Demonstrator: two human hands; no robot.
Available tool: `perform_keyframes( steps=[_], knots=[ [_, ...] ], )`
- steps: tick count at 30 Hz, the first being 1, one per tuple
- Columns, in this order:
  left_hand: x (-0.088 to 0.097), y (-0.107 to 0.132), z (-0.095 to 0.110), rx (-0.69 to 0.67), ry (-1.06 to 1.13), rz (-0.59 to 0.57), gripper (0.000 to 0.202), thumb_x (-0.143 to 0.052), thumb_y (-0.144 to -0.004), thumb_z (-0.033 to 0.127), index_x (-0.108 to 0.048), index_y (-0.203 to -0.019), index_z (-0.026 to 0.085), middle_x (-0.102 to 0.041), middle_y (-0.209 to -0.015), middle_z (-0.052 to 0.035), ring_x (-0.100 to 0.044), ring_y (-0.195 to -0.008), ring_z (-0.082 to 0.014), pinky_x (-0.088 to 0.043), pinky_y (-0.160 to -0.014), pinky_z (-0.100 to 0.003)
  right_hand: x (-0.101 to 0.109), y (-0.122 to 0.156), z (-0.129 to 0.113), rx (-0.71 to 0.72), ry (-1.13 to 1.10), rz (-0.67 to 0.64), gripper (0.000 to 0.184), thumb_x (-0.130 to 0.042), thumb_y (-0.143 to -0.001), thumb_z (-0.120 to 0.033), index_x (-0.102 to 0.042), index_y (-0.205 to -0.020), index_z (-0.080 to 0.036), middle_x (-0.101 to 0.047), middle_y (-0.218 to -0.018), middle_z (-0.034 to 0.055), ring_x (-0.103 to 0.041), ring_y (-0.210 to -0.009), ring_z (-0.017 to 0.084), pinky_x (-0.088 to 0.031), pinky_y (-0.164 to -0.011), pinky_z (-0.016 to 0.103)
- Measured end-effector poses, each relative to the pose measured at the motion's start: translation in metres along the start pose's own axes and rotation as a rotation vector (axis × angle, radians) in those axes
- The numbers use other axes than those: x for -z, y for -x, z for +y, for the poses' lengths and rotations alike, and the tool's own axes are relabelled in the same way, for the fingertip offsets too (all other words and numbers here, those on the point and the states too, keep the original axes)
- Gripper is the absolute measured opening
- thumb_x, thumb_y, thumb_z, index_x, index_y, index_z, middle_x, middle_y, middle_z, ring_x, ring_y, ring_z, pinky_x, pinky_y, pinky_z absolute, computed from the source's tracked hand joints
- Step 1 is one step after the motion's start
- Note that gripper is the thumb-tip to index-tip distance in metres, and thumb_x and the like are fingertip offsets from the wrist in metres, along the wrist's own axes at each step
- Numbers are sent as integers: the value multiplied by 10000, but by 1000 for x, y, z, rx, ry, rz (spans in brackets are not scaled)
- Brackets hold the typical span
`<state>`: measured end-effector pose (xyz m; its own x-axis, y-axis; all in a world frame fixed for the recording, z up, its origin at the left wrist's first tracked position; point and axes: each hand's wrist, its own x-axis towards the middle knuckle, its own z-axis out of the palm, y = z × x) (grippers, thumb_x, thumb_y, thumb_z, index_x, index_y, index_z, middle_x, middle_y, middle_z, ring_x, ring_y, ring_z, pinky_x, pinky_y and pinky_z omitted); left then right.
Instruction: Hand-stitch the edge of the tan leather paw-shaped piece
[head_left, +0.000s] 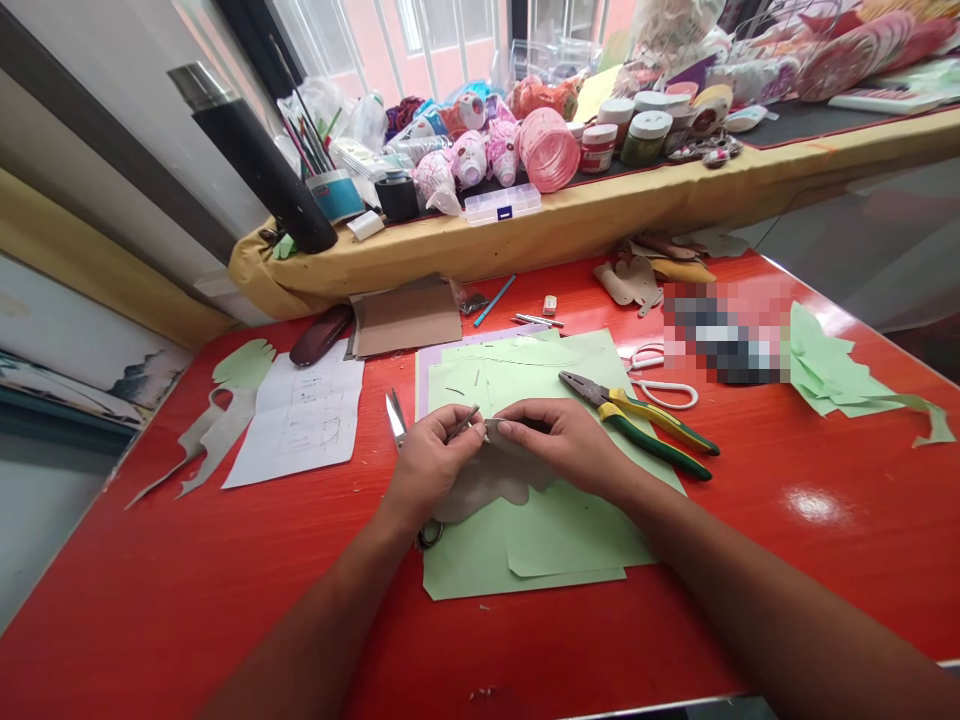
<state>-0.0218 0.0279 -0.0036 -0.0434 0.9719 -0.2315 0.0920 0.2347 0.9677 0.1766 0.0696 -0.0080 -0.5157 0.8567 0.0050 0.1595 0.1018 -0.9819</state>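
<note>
Over the green paper sheets [540,540] on the red table [187,590], both my hands meet. My left hand [427,460] is closed, pinching a thin metal pin or wire [463,422] at its fingertips. My right hand [559,440] is closed too, pinching the edge of a grey cut-out piece [487,480] that lies under both hands. Small scissors [395,418] lie just left of my left hand. Yellow-and-green pliers [637,415] lie just right of my right hand.
A white printed sheet [304,420], grey and green cut-outs [225,410] and a dark case [321,335] lie at the left. White-handled scissors [664,385], green scraps [832,375], cardboard [409,315] and a blue pencil [495,300] lie further back. A cluttered ledge [600,215] holds jars, brushes and a plastic box.
</note>
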Motion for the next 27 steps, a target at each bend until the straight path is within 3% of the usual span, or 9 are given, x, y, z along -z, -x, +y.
perform_keyframes(
  steps=[7, 13, 17, 22, 27],
  knots=[
    [2, 3, 4, -22, -21, 13, 450, -785, -801, 553, -732, -1058, 188, -717, -873, -41, -631, -771, -179, -505, -670, -259, 1, -1, -4, -17, -60, 46, 259, -662, -929, -404, -802, -981, -192, -803, -979, 53, -710, -915, 224, -535, -795, 323],
    [2, 7, 5, -113, -146, 52, 411, -784, -769, 580, -735, -847, 179, -652, -713, -11, -562, -659, -160, -442, -587, -245, -1, 0, -3, -10, -93, 64, 285, -691, -908, -438, -801, -978, -184, -806, -974, 68, -717, -917, 236, -550, -802, 331],
    [0, 8, 3, -136, -156, 82, 403, -768, -780, 573, -757, -873, 181, -606, -653, 5, -506, -602, -147, -404, -548, -245, -2, 1, -2, 10, -96, 65, 315, -692, -914, -460, -802, -998, -177, -809, -990, 81, -722, -935, 249, -556, -814, 344],
    [-2, 10, 3, -134, -84, 43, 388, -781, -788, 545, -762, -909, 177, -691, -784, -31, -585, -714, -173, -463, -642, -262, -2, 1, -4, 17, -71, 53, 317, -681, -927, -465, -808, -1018, -189, -810, -1028, 81, -719, -970, 257, -552, -840, 357],
    [-2, 12, 2, -83, -11, -8, 394, -776, -811, 544, -746, -955, 178, -687, -827, -30, -583, -749, -170, -461, -655, -257, -2, 2, -6, 37, -34, 32, 281, -655, -958, -409, -810, -1055, -197, -807, -1082, 74, -718, -1009, 246, -541, -876, 344]
  ],
)
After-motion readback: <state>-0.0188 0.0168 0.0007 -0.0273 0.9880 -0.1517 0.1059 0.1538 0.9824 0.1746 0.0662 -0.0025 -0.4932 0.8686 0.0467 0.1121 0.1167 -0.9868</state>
